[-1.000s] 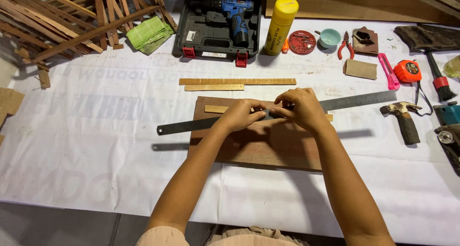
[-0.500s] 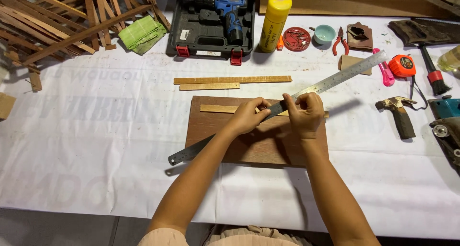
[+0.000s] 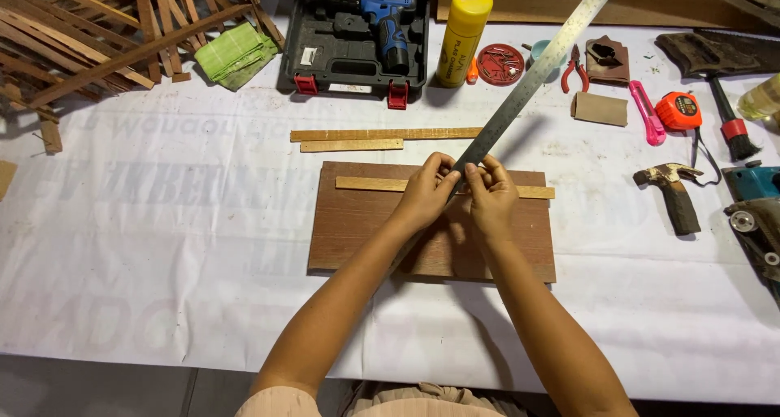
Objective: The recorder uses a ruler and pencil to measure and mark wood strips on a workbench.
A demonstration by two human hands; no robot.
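Head view, workbench covered with a white sheet [image 3: 162, 246]. Compared with the frame half a second earlier, the steel ruler [image 3: 532, 74] has swung from a shallow diagonal to a steep one: its far end now points past the pliers [image 3: 575, 69] toward the top edge, and its near end, formerly jutting out left of the board, is hidden beneath the forearms.

Far left: a heap of wooden slats [image 3: 97, 35] and a folded green cloth [image 3: 236, 54]. Centre: the left hand [image 3: 424, 196] and right hand [image 3: 490, 198] sit close together, both pinched shut on the ruler, above the brown board [image 3: 357, 230]. A thin pale strip [image 3: 374, 184] lies across the board's upper part, passing under the hands; two longer strips [image 3: 357, 138] lie just beyond the board.

Containers: an open black case [image 3: 353, 39] holds a blue drill [image 3: 388, 19]; a round red lid [image 3: 500, 64] holds small fasteners; the contents of the teal cup [image 3: 539, 51] cannot be told. A yellow bottle [image 3: 464, 35] stands between case and lid. Right: a pink cutter [image 3: 641, 112], orange tape measure [image 3: 678, 111], hammer [image 3: 673, 191].
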